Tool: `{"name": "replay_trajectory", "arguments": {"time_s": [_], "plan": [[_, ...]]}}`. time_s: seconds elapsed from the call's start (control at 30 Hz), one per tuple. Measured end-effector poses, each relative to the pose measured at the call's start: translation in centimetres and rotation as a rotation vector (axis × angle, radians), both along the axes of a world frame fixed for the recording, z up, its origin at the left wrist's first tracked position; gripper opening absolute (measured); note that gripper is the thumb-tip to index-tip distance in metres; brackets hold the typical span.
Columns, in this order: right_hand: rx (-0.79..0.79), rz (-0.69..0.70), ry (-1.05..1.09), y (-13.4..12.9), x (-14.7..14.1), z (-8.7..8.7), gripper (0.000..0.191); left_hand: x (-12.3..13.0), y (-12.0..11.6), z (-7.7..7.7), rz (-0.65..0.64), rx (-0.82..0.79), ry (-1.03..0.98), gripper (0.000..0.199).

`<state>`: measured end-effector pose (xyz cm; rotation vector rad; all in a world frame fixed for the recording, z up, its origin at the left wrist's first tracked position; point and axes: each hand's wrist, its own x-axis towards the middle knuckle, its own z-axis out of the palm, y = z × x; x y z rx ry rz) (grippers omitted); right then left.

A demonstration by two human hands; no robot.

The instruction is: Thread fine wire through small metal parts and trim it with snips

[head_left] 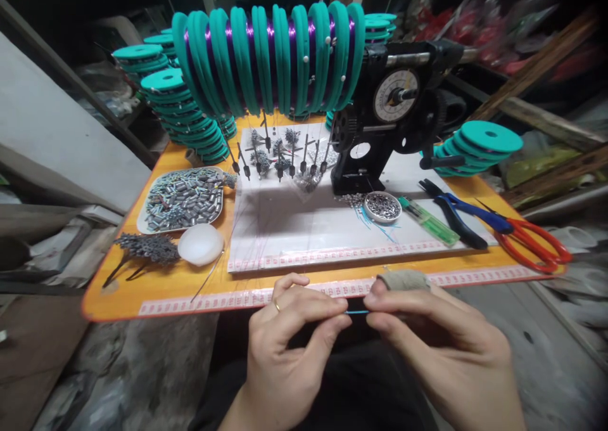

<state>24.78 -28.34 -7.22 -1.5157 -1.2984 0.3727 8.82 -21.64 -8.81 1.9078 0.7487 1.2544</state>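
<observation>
Together, left hand (291,342), right hand (441,339), pinched blue strip (357,312), red-numbered tape (199,303)

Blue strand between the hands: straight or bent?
Straight where visible: the blue strand runs as one unbent line from left hand to right hand. Rest hidden.

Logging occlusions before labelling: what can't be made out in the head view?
All in the head view:
- Blue strand: both ends hidden by the fingers of the left hand and right hand.
- Dial: markings too small to read.
- Small metal pieces: too small and crowded to count.
- Dark clothing: cut off by the bottom edge.
</observation>
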Motion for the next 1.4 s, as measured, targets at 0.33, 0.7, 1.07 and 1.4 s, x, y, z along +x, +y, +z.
{"name": "replay_trajectory", "arguments": {"time_s": [0.33,0.7,1.07,1.4], "plan": [[-0.008,0.01,-0.025,-0.16,0.1,0.56,0.008,-0.16,0.24,0.24,-0.076,0.029,0.035,0.022],[0.002,0.006,-0.052,-0.23,0.5,0.62,0.007,0.07,0.28,-0.14,-0.094,-0.014,-0.031,0.021],[0.01,0.053,-0.071,-0.43,0.5,0.54,0.009,0.24,0.38,0.0,-0.158,-0.016,-0.079,0.018],[0.018,0.055,-0.119,-0.64,0.64,0.76,0.007,0.35,0.46,-0.32,-0.153,-0.073,-0.13,0.019]]}}
